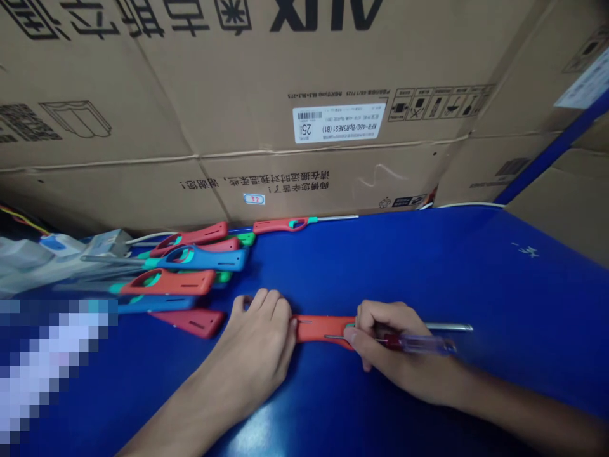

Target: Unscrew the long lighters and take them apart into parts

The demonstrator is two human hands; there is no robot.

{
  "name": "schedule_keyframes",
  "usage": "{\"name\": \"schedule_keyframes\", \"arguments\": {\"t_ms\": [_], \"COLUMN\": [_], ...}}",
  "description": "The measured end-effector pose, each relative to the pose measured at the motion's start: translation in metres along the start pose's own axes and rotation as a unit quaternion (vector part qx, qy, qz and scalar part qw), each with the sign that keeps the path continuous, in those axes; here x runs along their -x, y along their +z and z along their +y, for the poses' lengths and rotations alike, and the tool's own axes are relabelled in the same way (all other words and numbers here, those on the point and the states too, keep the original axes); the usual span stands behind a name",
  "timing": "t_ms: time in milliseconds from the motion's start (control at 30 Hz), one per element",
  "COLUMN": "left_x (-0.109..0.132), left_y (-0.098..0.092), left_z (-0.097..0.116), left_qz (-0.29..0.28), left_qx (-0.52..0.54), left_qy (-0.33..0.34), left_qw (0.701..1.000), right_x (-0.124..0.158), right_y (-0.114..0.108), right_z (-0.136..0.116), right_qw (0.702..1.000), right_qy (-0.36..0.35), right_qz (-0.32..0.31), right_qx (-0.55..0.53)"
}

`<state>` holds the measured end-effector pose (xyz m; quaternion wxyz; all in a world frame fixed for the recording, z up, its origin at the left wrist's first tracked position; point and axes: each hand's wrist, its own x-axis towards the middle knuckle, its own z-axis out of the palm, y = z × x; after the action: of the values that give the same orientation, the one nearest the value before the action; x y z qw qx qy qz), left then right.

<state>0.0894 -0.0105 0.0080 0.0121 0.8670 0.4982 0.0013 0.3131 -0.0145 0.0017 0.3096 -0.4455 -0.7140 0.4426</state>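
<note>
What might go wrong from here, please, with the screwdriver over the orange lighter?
The screwdriver in the right hand points toward the left hand at the other end of the orange lighter, so a slip could jab those fingers.
The left hand is also close to the red lighter beside it, and a sudden jerk might knock that.

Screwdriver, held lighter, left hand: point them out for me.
Screwdriver (423,344): head view, on its handle.
Held lighter (318,329): head view, on its orange body.
Left hand (264,336): head view, on its back.
</note>
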Motion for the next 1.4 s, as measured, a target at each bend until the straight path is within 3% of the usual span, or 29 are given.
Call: {"name": "schedule_keyframes", "arguments": {"t_ms": [133,233,433,733,967,1167,1400], "left_x": [-0.001,-0.001,0.007,0.006,0.001,-0.003,-0.005], "left_y": [0.001,0.002,-0.004,-0.011,-0.009,-0.007,-0.007], "left_z": [-0.002,-0.008,-0.016,-0.011,-0.001,0.006,0.002], "left_qz": [0.034,0.063,0.001,0.027,0.026,0.009,0.038], "left_qx": [-0.001,0.021,0.108,-0.027,-0.110,-0.128,-0.117], "left_qy": [-0.018,0.015,0.093,0.148,0.121,0.089,0.077], "left_qw": [0.999,0.998,0.990,0.988,0.986,0.988,0.989], "right_x": [0.000,0.000,-0.002,-0.002,-0.001,0.004,0.005], "right_y": [0.002,0.003,0.003,0.003,0.006,0.008,0.009], "right_z": [-0.003,-0.004,-0.001,-0.002,0.000,-0.002,-0.004], "right_qw": [1.000,1.000,0.999,0.999,0.999,0.997,0.996], "right_qy": [-0.011,-0.009,0.025,-0.006,-0.026,-0.061,-0.070], "right_qz": [-0.006,-0.001,0.024,0.036,0.034,0.035,0.030], "right_qx": [-0.004,-0.002,0.017,0.019,0.019,0.041,0.043]}}
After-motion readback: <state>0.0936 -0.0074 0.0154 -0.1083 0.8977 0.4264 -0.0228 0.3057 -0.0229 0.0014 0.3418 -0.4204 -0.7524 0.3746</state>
